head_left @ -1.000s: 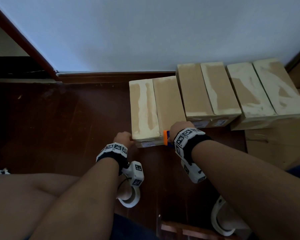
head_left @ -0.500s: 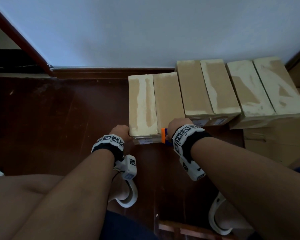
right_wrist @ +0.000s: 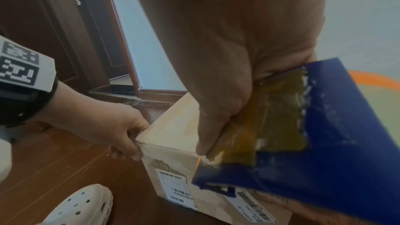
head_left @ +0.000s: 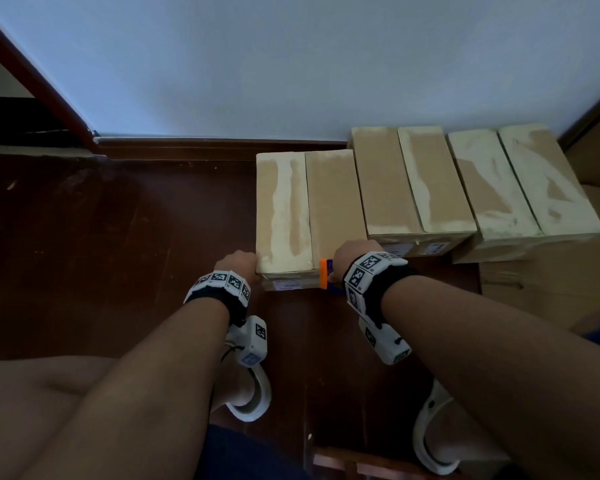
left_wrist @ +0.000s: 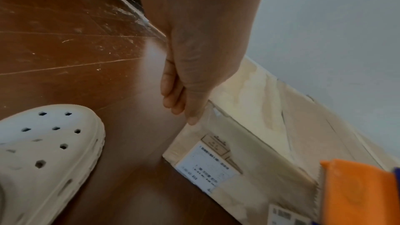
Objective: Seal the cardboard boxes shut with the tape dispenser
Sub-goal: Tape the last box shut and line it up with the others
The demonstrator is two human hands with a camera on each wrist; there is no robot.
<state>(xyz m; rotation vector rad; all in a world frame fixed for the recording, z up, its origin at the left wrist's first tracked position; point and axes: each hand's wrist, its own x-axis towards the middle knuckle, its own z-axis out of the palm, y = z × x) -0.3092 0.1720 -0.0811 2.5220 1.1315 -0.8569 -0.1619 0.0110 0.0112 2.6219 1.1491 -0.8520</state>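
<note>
We have the box (head_left: 309, 216) on the floor (head_left: 118, 254) between our two hands, its near end facing us, and the dispenser (head_left: 323, 273) sits against that near edge at the seam, just left of our right hand (head_left: 352, 259). From here we judge that a strip is being started or finished over the top seam, so the orange blade end meets the corner where top and end face join.

Our right hand is closed around the dispenser's blue body, fingers and thumb curled round it, the roll behind the palm in the right wrist view. Held low like this, the tool can press tape flat onto the cardboard.

Our left hand (head_left: 238, 265) is at the box's near left corner, thumb on the end face and fingers curled on the side, as the left wrist view shows. We take it as a brace: the box looks light and could slide on smooth boards when the dispenser pushes or pulls.

To the right of our right hand stand two more boxes (head_left: 471, 181), touching in a row by the wall (head_left: 291, 64). Whether they are sealed we cannot tell. Nearer us, below both wrists, are our white clogs (head_left: 253, 400).
</note>
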